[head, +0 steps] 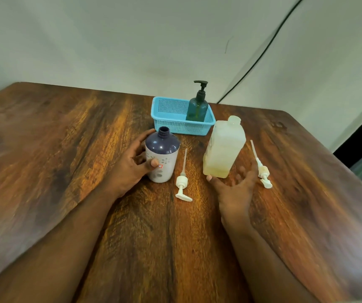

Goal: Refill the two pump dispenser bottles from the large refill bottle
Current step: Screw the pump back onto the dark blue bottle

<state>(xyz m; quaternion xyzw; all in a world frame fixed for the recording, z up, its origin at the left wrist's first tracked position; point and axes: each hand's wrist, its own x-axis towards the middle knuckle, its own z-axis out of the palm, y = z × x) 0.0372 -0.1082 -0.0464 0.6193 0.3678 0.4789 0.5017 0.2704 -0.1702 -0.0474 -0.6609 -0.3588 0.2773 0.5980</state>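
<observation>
My left hand (135, 162) grips a purple-topped white bottle (163, 154) that stands upright on the table with its neck uncapped. Its white pump (182, 182) lies on the table just to its right. The large translucent refill bottle (223, 147) stands to the right with a little yellowish liquid at its bottom and no cap on its neck. My right hand (234, 184) is open, palm up, fingers spread just below and beside the refill bottle's base, thumb tip near its corner. A second white pump (262, 169) lies right of that hand. A dark green pump dispenser (198, 106) stands in the blue basket.
The blue plastic basket (171, 119) sits behind the bottles near the table's far edge. The wooden table (66, 149) ends at a white wall, down which a black cable (263, 51) runs. The table's right edge slants off at the far right.
</observation>
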